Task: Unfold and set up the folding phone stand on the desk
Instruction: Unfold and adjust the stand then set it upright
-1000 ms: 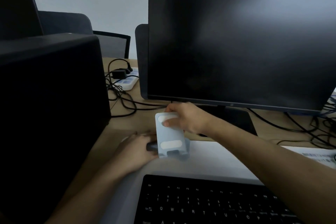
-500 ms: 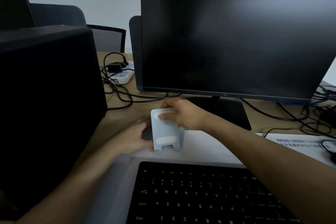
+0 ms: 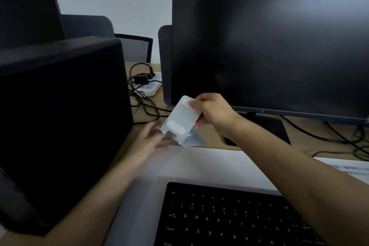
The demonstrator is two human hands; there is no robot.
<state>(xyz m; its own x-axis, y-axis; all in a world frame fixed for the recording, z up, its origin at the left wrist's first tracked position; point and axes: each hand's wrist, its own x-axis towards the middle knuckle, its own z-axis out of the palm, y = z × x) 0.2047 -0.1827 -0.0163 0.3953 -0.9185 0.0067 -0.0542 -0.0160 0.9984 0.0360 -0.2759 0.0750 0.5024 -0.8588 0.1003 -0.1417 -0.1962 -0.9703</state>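
Note:
The pale blue folding phone stand [image 3: 180,120] is unfolded, with two white pads on its back plate and its base plate hinged out below. It is tilted to the right and lifted above the wooden desk [image 3: 211,136]. My right hand [image 3: 211,111] grips the top of the back plate between thumb and fingers. My left hand [image 3: 148,142], blurred, hovers with its fingers spread just left of the stand's lower edge; whether it touches the stand is unclear.
A large dark monitor [image 3: 269,46] stands right behind the stand, its foot [image 3: 267,128] under my right arm. A black box [image 3: 60,126] fills the left. A black keyboard [image 3: 229,219] lies in front on white paper [image 3: 209,166]. Cables and a power strip [image 3: 147,88] lie behind.
The stand has risen off the desk and tipped to the right in my right hand. My left hand has come off it and its fingers have spread.

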